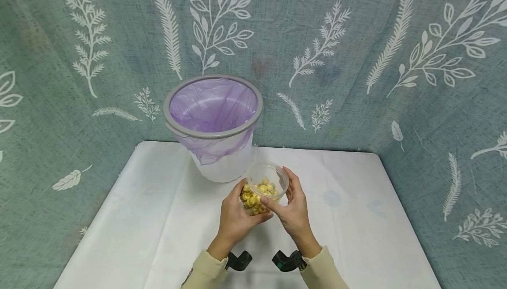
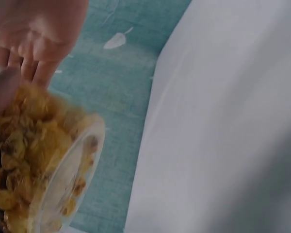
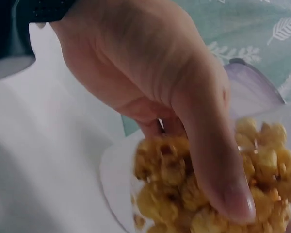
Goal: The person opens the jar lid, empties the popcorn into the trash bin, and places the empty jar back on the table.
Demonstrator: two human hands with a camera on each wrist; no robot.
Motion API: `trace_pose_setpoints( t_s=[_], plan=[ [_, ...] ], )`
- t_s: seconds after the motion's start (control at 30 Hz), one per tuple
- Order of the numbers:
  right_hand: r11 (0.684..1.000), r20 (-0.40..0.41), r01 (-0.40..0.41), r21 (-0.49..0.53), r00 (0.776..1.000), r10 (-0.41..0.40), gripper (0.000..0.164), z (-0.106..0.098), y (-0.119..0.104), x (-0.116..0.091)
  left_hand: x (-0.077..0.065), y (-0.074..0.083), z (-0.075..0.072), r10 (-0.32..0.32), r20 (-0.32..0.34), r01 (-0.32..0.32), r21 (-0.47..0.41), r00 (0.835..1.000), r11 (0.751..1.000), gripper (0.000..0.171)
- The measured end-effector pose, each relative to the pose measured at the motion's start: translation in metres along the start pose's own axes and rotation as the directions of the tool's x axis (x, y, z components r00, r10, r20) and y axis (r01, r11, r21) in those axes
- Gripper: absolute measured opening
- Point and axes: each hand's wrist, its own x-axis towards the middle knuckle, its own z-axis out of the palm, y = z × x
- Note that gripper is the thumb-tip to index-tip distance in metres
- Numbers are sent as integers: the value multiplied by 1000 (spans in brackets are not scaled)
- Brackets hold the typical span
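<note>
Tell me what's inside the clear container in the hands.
Yellow popcorn shows inside the clear container. The left hand and right hand cover parts of its sides; what they cover, or the outer pieces bury, cannot be seen.

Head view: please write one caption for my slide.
Left hand and right hand hold a clear round plastic tub of yellow popcorn near a purple-lined white bin.

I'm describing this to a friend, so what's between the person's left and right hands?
A clear plastic cup of yellow popcorn lies between the left hand and the right hand; the head view shows both hands gripping it.
</note>
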Motion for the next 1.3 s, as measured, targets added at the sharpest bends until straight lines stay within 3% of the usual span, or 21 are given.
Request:
trace_pose_setpoints(
  t_s=[0.13,0.3,0.5,0.73,1.0,1.13,1.3],
  plan=[
    [1000,69,6,-4,998,-6,91,-8,0,2,2,-2,-7,21,73,-15,-83,997,996,102],
    [999,185,34,25,982,-38,89,-21,-1,6,3,-5,-16,9,183,21,-163,983,986,98],
    [994,320,51,93,944,-79,86,-34,-1,10,4,-7,-23,-11,283,74,-212,959,974,92],
    [974,444,18,226,888,-120,88,-46,3,15,6,-2,-26,-8,394,128,-279,919,952,92],
    [959,517,-38,282,848,-118,90,-55,4,19,6,0,-28,12,459,148,-312,888,939,92],
    [957,515,-50,286,850,-110,94,-55,4,17,6,-1,-26,15,447,137,-307,894,942,91],
    [972,404,42,231,905,-135,97,-48,7,13,4,-2,-22,1,345,102,-281,939,954,90]
  ],
)
